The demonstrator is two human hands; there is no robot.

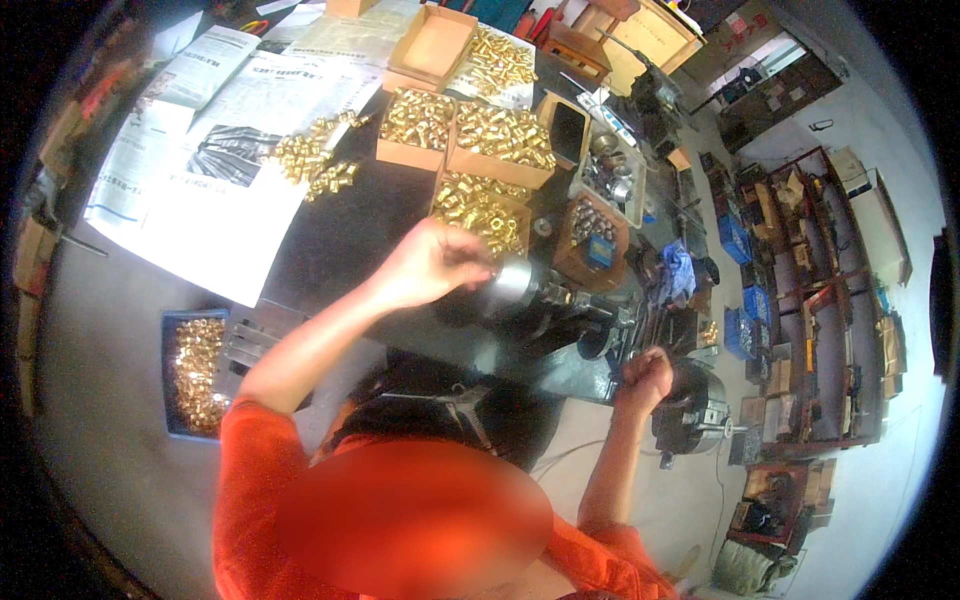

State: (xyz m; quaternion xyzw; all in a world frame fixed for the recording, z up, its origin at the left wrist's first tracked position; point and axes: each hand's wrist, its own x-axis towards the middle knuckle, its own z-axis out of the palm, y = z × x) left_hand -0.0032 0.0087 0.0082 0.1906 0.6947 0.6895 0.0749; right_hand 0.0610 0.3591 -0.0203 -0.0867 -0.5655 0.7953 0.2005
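Head view: silver chuck (pixel 513 283) by the black table's (pixel 340 225) near edge, toward the right. Left hand (pixel 430 265) at its left face, fingers bunched; can't tell if they're pinching a part. Right hand (pixel 648 376) beside dark round machine part (pixel 688 405), fingers curled in, grip hidden. Behind chuck: cartons (pixel 408 153) of brass fittings (pixel 478 208). Newspaper (pixel 240 230) on table's left side. Blue bin (pixel 168 375) below near-left edge.

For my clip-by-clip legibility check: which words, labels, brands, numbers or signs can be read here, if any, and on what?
Newspaper sheets: headlines and columns of print, too small and blurred to quote.
Red marks at the upper right: too small and blurred to read.
Elsewhere: no legible text that I can make out.
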